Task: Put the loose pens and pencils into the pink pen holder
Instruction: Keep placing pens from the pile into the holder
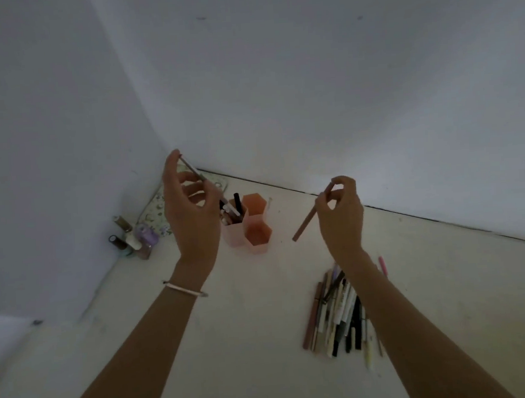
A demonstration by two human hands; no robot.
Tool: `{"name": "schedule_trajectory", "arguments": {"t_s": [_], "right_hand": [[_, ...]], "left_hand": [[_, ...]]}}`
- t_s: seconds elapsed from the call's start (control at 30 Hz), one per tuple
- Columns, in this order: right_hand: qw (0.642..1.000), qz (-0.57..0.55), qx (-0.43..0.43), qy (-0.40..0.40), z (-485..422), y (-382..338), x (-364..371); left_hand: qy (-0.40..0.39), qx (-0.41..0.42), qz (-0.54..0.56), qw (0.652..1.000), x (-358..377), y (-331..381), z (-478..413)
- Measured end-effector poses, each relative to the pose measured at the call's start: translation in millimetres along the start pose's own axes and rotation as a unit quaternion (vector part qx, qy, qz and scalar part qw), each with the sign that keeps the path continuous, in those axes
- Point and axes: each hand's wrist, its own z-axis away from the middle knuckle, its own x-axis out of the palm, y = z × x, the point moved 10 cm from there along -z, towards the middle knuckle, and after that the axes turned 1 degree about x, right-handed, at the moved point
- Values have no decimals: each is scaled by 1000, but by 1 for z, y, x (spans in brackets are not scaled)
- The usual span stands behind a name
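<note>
Here's the pink pen holder (247, 231), a cluster of hexagonal cups standing upright at the far side of the table (234, 340), close to the wall. Its left cup is stocked with several pens standing on end; the far cup and the near cup look empty from here.

Right over that left cup, the left hand (191, 216) pinches a slim pen (194, 172) by its upper half, fingers curled round the shaft. The pen slants down and to the right, its lower end among the pens in the cup. Whether it's touching them is hard to tell. That slant looks like a feed-in angle, tip first.

Off to the right, well apart from the holder, the right hand (341, 215) grips a brown pencil (305, 223) by its top end, thumb and fingertips closed on it. The pencil points down and left toward the holder, held clear of the table. My read: it's queued up as the next one in.

Nearer and to the right lies the pile of loose pens (337, 314), a rough bundle lying flat, partly under the right forearm. Plenty left there, so the job looks early to midway.

In the far left corner sit some small bottles (133, 239) and a patterned pouch (157, 206), out of the way.
</note>
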Motion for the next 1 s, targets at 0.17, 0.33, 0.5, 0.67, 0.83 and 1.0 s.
{"name": "schedule_trajectory", "arguments": {"t_s": [0.17, 0.33, 0.5, 0.67, 0.83, 1.0], "right_hand": [[992, -94, -65, 44, -2, -47, -13], [989, -115, -92, 31, 7, -64, 4], [985, -106, -134, 3, 17, -85, 41], [972, 31, -221, -68, 35, -92, 91], [950, 101, -280, -96, 53, -83, 99], [985, 36, -168, -4, 23, -58, 30]], "left_hand": [[-56, 17, -122, 991, 19, -22, 6], [-78, 122, -312, 939, 22, -26, 25], [-45, 57, -242, 968, -12, -36, 20], [-39, 53, -179, 982, -29, -24, 18], [-66, 61, -164, 982, -15, -7, 37], [-297, 0, -204, 933, 69, -19, 115]]}}
